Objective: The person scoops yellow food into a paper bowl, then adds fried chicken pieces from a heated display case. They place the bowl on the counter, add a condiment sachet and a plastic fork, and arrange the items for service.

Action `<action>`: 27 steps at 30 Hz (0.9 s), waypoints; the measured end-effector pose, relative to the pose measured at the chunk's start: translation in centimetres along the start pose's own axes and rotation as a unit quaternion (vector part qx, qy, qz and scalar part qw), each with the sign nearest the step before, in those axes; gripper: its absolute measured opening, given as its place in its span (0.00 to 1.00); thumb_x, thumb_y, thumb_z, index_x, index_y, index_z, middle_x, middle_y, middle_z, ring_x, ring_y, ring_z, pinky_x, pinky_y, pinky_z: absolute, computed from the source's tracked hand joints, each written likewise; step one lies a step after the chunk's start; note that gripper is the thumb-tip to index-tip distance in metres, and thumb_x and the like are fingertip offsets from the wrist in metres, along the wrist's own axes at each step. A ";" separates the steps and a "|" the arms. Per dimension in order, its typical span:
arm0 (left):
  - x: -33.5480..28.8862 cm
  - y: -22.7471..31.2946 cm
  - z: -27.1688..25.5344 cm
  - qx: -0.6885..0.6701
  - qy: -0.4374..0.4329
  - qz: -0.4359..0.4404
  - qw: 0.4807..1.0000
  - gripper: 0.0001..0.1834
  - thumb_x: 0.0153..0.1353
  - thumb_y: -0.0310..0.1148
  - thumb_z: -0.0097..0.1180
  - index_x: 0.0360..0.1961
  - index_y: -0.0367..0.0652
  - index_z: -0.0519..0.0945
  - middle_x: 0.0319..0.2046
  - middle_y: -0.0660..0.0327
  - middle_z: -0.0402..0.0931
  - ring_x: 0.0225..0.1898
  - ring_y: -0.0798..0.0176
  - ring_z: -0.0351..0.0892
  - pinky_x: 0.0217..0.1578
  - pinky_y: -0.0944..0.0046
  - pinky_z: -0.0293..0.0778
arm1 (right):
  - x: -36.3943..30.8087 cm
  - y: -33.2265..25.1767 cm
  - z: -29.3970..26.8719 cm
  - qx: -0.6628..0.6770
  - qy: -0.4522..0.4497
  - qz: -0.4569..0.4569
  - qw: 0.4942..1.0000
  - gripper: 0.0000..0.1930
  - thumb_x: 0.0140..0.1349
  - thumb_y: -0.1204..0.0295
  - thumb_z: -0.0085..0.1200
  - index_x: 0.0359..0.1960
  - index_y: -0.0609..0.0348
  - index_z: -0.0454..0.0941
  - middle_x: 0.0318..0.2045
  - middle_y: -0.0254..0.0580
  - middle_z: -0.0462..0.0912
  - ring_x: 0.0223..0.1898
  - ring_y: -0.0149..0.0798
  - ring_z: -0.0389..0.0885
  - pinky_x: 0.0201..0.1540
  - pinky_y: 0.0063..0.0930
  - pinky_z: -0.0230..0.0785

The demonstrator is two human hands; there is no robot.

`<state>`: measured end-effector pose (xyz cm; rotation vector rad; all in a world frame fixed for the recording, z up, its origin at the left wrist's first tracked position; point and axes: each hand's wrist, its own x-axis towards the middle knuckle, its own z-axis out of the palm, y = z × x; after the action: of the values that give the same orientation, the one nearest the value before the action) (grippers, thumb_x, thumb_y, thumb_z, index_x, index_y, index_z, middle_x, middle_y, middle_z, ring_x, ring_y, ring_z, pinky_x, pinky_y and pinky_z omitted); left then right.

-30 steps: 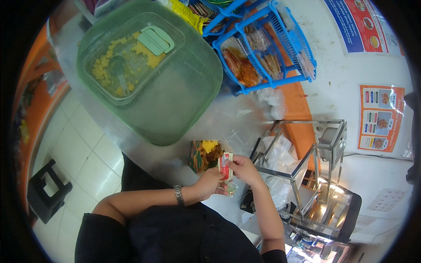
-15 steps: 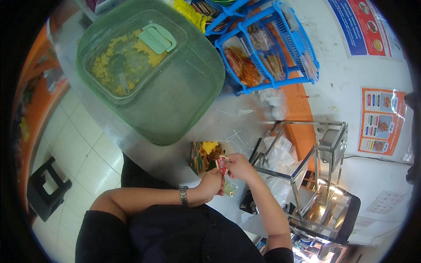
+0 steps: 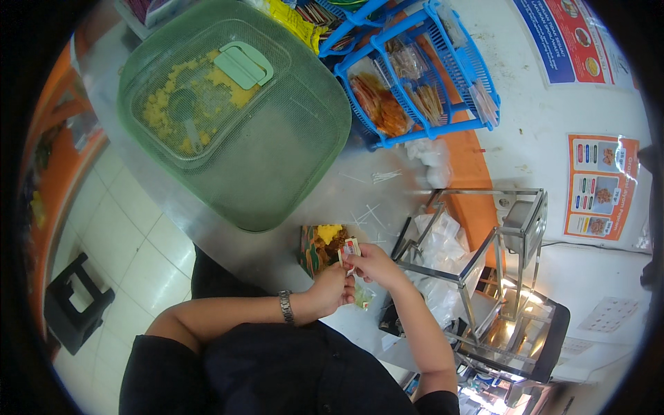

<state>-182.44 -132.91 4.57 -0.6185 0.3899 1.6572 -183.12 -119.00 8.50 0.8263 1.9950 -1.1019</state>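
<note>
Just above the metal table, a small red and white sachet (image 3: 351, 249) is pinched in the fingers of my right hand (image 3: 379, 266). My left hand (image 3: 326, 292), below a wrist with a metal watch (image 3: 286, 306), is closed on the sachet's lower end. Behind the sachet stands an open patterned food box (image 3: 312, 257) with yellow and brown food (image 3: 328, 234) in it. The sachet and fingers hide the box's right side. Beneath my hands lies a small greenish packet (image 3: 362, 297), partly covered.
A green mesh-covered container (image 3: 290, 152) with yellow crumbly food and a scoop takes up the far left. Blue baskets (image 3: 432, 124) of packets stand at the back. White sticks (image 3: 371, 216) are scattered on the table (image 3: 332, 194). A metal frame (image 3: 443, 273) with plastic bags is at right.
The sachet has turned slightly and shows more of its pale side between my fingers. Both hands stay close together beside the food box. The view has shifted slightly.
</note>
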 end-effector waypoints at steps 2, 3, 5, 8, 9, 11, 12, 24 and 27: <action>-0.1 0.0 0.0 0.024 -0.013 0.007 1.000 0.07 0.63 0.29 0.29 0.34 0.52 0.63 0.19 0.72 0.55 0.18 0.74 0.52 0.22 0.69 0.59 | -0.2 0.2 0.0 0.026 -0.020 -0.002 0.999 0.09 0.57 0.66 0.54 0.26 0.58 0.78 0.18 0.32 0.75 0.18 0.24 0.70 0.17 0.23 0.60; -0.1 0.0 0.0 0.037 -0.014 0.006 0.999 0.08 0.63 0.29 0.29 0.34 0.52 0.63 0.19 0.72 0.55 0.18 0.74 0.52 0.22 0.68 0.59 | -0.1 0.4 0.0 0.038 -0.022 -0.006 0.999 0.09 0.57 0.66 0.55 0.26 0.58 0.78 0.17 0.32 0.75 0.18 0.25 0.70 0.16 0.23 0.59; -0.1 -0.2 -0.1 0.023 -0.018 0.006 1.000 0.08 0.63 0.29 0.29 0.35 0.52 0.63 0.19 0.72 0.55 0.18 0.74 0.52 0.22 0.69 0.59 | 0.1 0.8 0.3 0.083 -0.046 -0.003 0.996 0.09 0.56 0.65 0.56 0.26 0.58 0.78 0.16 0.32 0.74 0.17 0.26 0.70 0.15 0.23 0.59; 0.2 -0.4 -0.1 0.008 -0.002 0.002 1.000 0.07 0.64 0.29 0.29 0.36 0.52 0.63 0.19 0.71 0.56 0.17 0.73 0.53 0.22 0.68 0.60 | 0.5 1.2 0.8 0.040 0.012 0.020 0.999 0.11 0.56 0.65 0.56 0.24 0.60 0.78 0.14 0.33 0.73 0.15 0.26 0.69 0.16 0.22 0.60; 0.3 -0.6 0.0 0.004 0.015 -0.003 1.000 0.07 0.64 0.30 0.29 0.36 0.52 0.63 0.19 0.71 0.56 0.17 0.73 0.53 0.22 0.68 0.61 | 0.5 1.2 0.9 0.028 0.020 -0.003 0.999 0.11 0.56 0.65 0.56 0.24 0.61 0.78 0.14 0.34 0.74 0.15 0.27 0.70 0.16 0.23 0.61; 0.5 -0.8 0.2 0.023 0.024 0.010 0.999 0.06 0.65 0.30 0.30 0.36 0.53 0.63 0.20 0.71 0.57 0.17 0.73 0.54 0.22 0.67 0.63 | 0.5 1.2 1.2 0.007 0.048 0.008 0.999 0.12 0.55 0.65 0.56 0.22 0.63 0.78 0.13 0.37 0.75 0.14 0.29 0.71 0.17 0.25 0.63; 0.6 -0.9 0.2 0.033 0.032 0.016 0.999 0.06 0.65 0.31 0.30 0.37 0.53 0.62 0.20 0.70 0.57 0.17 0.73 0.55 0.22 0.67 0.64 | 0.4 1.1 1.3 -0.025 0.065 -0.013 0.998 0.12 0.55 0.65 0.56 0.22 0.63 0.78 0.13 0.39 0.75 0.15 0.30 0.72 0.18 0.26 0.64; 1.3 -0.8 -0.2 -0.085 0.027 0.013 0.996 0.06 0.65 0.31 0.34 0.34 0.49 0.65 0.21 0.68 0.59 0.21 0.72 0.59 0.27 0.67 0.63 | -0.4 -0.5 1.9 -0.068 0.119 -0.055 0.989 0.12 0.53 0.67 0.55 0.30 0.65 0.78 0.21 0.49 0.80 0.22 0.45 0.80 0.28 0.34 0.71; 1.8 -0.6 -0.5 -0.105 -0.017 -0.023 0.994 0.06 0.65 0.32 0.36 0.32 0.47 0.66 0.22 0.67 0.60 0.22 0.71 0.59 0.27 0.67 0.64 | -1.2 -0.5 1.3 -0.200 0.180 -0.118 0.956 0.11 0.51 0.69 0.54 0.33 0.65 0.78 0.24 0.53 0.80 0.26 0.51 0.81 0.32 0.37 0.72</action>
<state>-181.94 -131.71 3.15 -0.7487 0.1768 1.6740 -182.44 -120.62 9.18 0.6128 2.5656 -0.6580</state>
